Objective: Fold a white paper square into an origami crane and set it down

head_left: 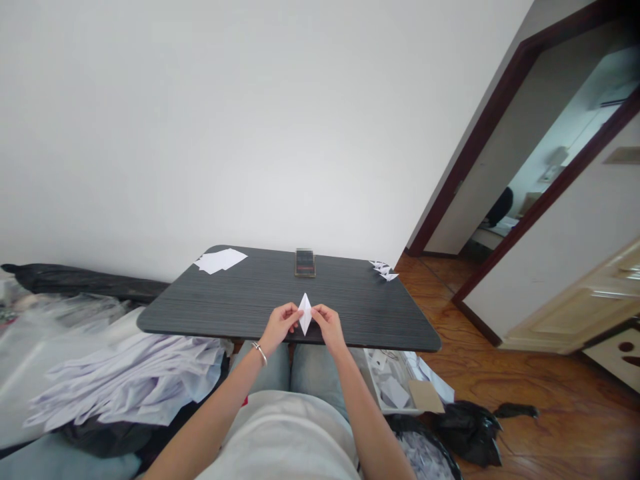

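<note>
Left hand [281,326] and right hand [329,327] pinch a folded white paper diamond [305,313] above the dark bench [360,300]. Light and easily creased, it wants a gentle edge hold.

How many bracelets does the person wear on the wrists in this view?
1: a silver bangle on the left wrist. The right wrist shows none, and none seems hidden.

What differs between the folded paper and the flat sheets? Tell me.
The folded paper is a narrow pointed diamond; the flat sheets are rectangular. The folded paper is pinched between left hand and right hand; the flat sheets lie on the table. Both are white.
</note>
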Motion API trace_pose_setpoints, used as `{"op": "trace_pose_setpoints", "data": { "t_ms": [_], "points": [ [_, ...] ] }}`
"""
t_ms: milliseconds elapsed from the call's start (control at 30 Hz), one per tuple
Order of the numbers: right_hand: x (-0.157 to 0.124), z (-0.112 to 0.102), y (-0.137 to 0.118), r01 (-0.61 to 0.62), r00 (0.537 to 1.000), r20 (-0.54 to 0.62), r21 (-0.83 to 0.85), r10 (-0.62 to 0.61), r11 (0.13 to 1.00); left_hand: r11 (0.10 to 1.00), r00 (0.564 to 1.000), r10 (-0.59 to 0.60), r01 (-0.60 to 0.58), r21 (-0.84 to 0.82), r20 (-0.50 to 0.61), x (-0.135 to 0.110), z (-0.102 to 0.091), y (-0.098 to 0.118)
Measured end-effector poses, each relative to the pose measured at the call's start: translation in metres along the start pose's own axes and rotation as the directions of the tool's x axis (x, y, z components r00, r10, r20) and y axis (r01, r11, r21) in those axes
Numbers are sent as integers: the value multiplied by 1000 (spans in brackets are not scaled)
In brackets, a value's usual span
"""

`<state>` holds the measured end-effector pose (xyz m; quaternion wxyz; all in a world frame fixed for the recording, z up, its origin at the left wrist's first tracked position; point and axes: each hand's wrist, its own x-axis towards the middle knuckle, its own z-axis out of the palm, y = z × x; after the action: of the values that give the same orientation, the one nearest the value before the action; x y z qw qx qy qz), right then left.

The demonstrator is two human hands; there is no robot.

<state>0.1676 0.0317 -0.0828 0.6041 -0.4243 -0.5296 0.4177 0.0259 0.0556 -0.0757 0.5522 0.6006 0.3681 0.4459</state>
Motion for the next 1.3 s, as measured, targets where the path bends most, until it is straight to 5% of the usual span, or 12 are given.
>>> {"op": "trace_pose_setpoints", "data": {
  "t_ms": [367,900,1300],
  "points": [
    [1,4,2,-18,997,-77,35,21,999,994,990,79,-87,-70,-115,0,2,1],
    [-1,1,1,-17,994,110,80,8,997,996,996,89,-89,-8,-33,1,0,-4],
    [2,4,6,-37,998,52,100,31,994,994,992,74,-66,-90,99,-1,0,5]
  ]
}}
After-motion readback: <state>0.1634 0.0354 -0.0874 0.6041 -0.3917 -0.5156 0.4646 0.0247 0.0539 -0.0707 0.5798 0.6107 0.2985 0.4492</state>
